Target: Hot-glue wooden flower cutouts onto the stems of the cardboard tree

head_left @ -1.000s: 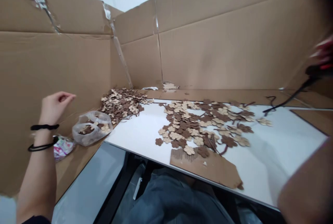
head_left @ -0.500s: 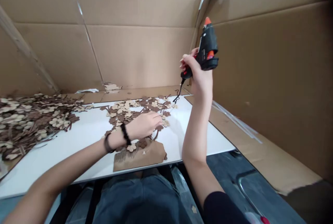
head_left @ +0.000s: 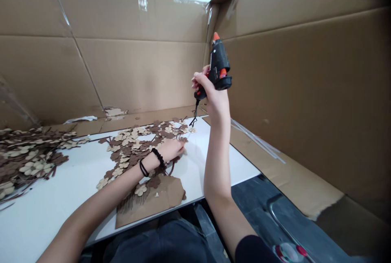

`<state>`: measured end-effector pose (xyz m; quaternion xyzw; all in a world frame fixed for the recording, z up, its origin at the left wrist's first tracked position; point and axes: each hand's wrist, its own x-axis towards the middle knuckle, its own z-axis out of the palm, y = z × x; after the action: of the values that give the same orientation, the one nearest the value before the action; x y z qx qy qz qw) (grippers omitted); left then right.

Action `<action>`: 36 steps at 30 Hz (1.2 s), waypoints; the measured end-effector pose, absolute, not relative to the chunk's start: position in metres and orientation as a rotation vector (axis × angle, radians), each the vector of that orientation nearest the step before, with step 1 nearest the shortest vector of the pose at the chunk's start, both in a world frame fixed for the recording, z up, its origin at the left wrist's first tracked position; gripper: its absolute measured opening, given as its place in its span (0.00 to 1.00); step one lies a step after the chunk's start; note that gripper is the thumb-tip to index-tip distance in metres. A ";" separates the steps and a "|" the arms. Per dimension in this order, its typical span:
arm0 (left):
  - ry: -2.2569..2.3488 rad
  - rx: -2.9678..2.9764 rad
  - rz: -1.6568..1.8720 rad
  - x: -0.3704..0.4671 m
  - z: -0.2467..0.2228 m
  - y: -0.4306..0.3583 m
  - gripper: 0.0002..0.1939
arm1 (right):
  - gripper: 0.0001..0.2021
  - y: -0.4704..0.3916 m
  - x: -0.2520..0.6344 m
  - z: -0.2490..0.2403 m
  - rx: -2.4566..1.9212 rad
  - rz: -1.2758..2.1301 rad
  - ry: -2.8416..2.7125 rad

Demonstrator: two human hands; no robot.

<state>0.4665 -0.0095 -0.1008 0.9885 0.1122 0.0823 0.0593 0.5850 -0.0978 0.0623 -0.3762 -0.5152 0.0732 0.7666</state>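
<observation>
My right hand is wrapped round a black hot glue gun, raised above the board with its orange nozzle pointing up. A black cord hangs from the handle. My left hand is low over the right side of a cluster of brown and cream flower cutouts. Its fingers are bent and pressed together; whatever lies between them is hidden. Part of a pale flower shows just beside the fingertips. Below the left wrist, a piece of brown cardboard lies at the board's front edge, with a cream flower on it.
The white board carries the cutouts. A large heap of brown and cream flowers and stems lies at the left. Cardboard walls stand behind and to the right. Clear glue sticks lie by the right wall. A red-capped container is at lower right.
The view has turned a little to the right, so things appear further left. My left hand stays at the cluster's right side, its fingers lower over the pale flowers. The glue gun remains raised.
</observation>
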 end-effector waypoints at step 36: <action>0.554 1.830 1.138 0.338 0.056 -0.032 0.15 | 0.26 -0.101 0.569 0.046 -1.006 0.427 -1.468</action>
<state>0.3377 -0.0322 0.0556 0.7376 0.2231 0.4588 0.4423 0.5691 -0.1010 0.0455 -0.4356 -0.6356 0.1851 0.6099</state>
